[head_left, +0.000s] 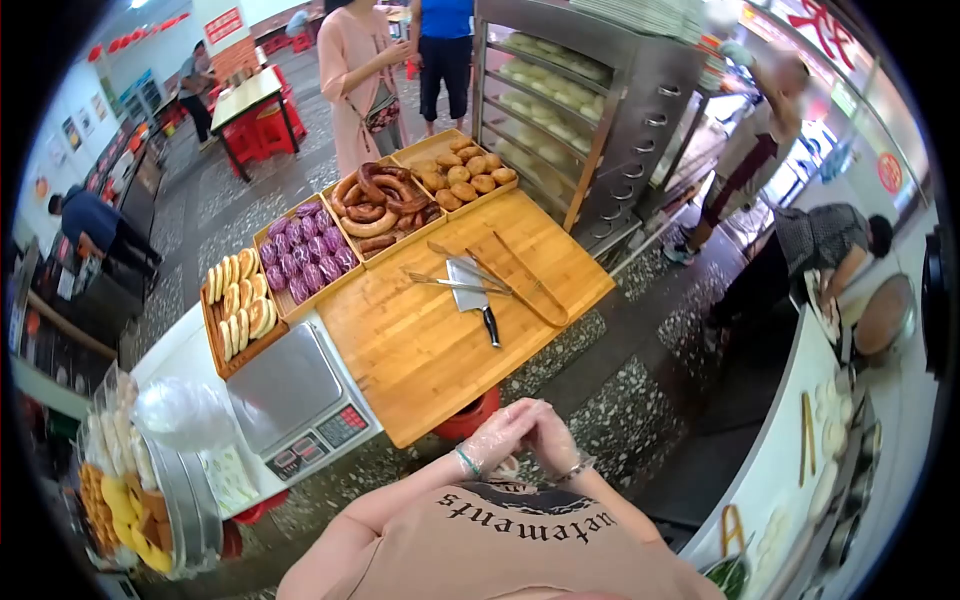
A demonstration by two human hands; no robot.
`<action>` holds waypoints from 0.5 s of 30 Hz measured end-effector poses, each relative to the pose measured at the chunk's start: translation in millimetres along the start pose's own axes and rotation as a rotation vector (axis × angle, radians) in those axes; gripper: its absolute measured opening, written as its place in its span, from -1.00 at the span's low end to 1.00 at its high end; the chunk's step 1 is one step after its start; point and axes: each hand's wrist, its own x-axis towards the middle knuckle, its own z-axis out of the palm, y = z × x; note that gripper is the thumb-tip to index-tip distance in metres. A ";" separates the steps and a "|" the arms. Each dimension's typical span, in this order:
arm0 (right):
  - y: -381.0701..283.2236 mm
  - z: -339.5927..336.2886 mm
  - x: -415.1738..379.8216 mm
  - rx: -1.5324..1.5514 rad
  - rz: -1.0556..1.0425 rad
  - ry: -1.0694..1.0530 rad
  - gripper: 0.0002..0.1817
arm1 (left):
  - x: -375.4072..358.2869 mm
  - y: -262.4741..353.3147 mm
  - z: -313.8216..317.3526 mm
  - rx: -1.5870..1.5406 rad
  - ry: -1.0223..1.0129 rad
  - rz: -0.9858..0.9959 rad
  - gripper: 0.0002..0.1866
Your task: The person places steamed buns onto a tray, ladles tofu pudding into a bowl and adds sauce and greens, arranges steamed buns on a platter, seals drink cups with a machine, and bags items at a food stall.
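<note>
Both hands are clasped together in front of the chest, in thin clear plastic gloves. My left hand point(497, 432) has a teal band at its wrist. My right hand point(553, 438) lies against it, with a bracelet at the wrist. Their fingers are folded together, and anything between them is hidden. Beyond them, a cleaver point(472, 292) with a black handle rests on the wooden board point(430, 370), beside tongs point(520, 285). Trays behind the board hold sausages point(375, 200), purple buns point(300, 250), round brown buns point(465, 178) and pale flat cakes point(240, 300).
A scale point(290, 390) stands left of the board, near plastic bags point(185, 412). A tall metal rack point(640, 130) rises behind the board. A person in pink point(350, 80) stands beyond the trays; another bends over the right counter point(765, 450).
</note>
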 end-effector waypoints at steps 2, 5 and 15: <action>-9.8 -20.7 2.0 0.110 0.005 0.006 -0.67 | 19.6 -0.7 12.2 0.041 0.028 0.066 -0.70; 15.3 -63.8 30.5 0.118 -0.034 -0.122 -0.73 | 40.0 -4.7 18.9 0.022 0.069 0.053 -0.68; -87.6 -93.0 83.2 -0.422 -0.079 0.025 -0.84 | 122.3 -1.2 -12.5 0.088 0.050 -0.028 -0.68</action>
